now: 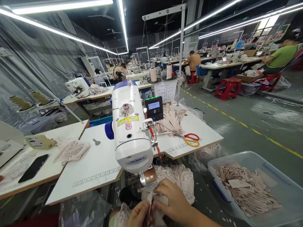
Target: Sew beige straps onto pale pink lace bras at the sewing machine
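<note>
My left hand (139, 214) is low in the head view, its thumb and fingers pinching the edge of a pale beige fabric piece (159, 217). Beside it, my right hand (174, 200) grips the same piece from the right, fingers bent over it. The cloth reaches up towards the sewing end of a white Juki sewing machine (132, 126), just above my hands. Whether it lies under the presser foot I cannot tell. Light lace fabric (184, 181) hangs in a bundle behind my right hand.
On the white machine table (94, 164) lie scissors (192, 138) with red and yellow handles and a heap of beige strips (171, 121). A clear plastic bin (272, 167) of beige pieces stands right. A phone (33, 168) lies left. Other people work at machines farther off.
</note>
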The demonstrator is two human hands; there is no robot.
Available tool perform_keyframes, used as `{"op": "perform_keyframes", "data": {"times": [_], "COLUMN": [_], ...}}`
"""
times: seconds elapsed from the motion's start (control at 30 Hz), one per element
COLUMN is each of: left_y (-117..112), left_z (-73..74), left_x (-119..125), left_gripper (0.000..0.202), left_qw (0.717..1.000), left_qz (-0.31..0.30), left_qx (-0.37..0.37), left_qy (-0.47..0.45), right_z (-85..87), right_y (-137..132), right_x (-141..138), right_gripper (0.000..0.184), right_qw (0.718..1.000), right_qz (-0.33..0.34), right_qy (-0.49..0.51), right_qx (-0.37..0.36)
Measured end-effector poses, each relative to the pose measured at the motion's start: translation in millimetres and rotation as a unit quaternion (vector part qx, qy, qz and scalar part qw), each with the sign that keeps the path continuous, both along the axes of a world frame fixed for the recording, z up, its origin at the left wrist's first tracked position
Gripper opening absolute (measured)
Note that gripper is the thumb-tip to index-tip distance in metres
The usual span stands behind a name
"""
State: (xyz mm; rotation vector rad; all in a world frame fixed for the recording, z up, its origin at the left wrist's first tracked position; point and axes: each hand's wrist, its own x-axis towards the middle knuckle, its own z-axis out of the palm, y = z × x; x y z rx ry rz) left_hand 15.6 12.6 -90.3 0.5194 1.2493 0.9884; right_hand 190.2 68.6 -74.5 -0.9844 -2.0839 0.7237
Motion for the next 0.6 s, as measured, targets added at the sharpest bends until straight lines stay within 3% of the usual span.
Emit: {"op": "perform_keyframes", "data": {"times": [0.2,0.3,0.43,0.53,0.6], "left_y": [-0.9,2.3,6.3,6.5,5.5], "left_z": [40.1,46.5,42.1,39.1,39.8], "left_x": [11.5,14.7,16.9,11.1,3.9], "left_gripper": [0.054,0.050,0.051,0.053,0.054], "left_qw": [0.968,0.969,0.978,0.984,0.986], "left_qz": [-0.016,-0.038,-0.040,-0.041,-0.032], "left_qx": [0.114,0.091,0.053,0.040,0.038], "left_qy": [0.222,0.228,0.196,0.166,0.159], "right_z": [6.6,5.1,-4.2,-7.9,-2.3], "right_y": [-2.6,-5.9,-12.2,17.3,62.2], "right_x": [-3.4,-2.6,4.7,29.1,58.9], "right_gripper": [0.034,0.030,0.028,0.029,0.033], "right_qw": [0.998,0.997,0.989,0.985,0.982], "right_qz": [0.031,0.053,0.079,0.093,-0.019], "right_qy": [-0.058,-0.062,-0.076,-0.104,-0.168], "right_qx": [0.000,0.019,0.100,0.100,0.079]}}
